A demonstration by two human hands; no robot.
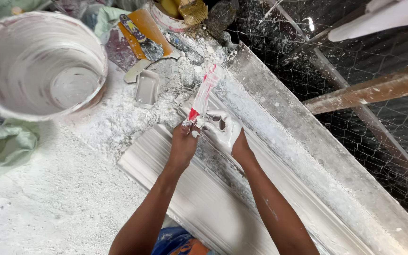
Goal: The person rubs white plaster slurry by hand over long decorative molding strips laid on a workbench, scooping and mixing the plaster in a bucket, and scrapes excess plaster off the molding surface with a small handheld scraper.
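A long white plaster moulding (pixel 223 203) ran diagonally across the work surface (pixel 48 208), ridged along its length, wet and smeared. The surface was caked in white plaster crumbs and dust. Beside the moulding on its right lay a long flat grey board (pixel 327 156), dusted white, and past that, wire mesh (pixel 378 52) over dark ground with a wooden batten (pixel 374 89) across it.

Upper left stood a big white bucket (pixel 38 61), plaster-coated inside, upright, well apart from the hands. A green sack (pixel 5 141) lay crumpled below it. Near the top sat an orange-handled scraper (pixel 145 35) and a small grey rectangular tray (pixel 147 87), both lying in the plaster debris, just beside each other. A brush (pixel 193 10) rested in a container at the top edge.

The left hand (pixel 185 141) was closed around the lower end of a red-and-white plaster-coated tool (pixel 203 94) (kind unclear, looked like a brush or flat spatula handle), which pointed up and away, tilted slightly right, its far end over the moulding's top end. The right hand (pixel 225 130), coated white with plaster, was curled with fingers bent, touching the base of the same tool and resting on the moulding; whether it actually gripped the tool could not be told.

A white-sleeved arm (pixel 383 16) of another person showed at the top right corner.
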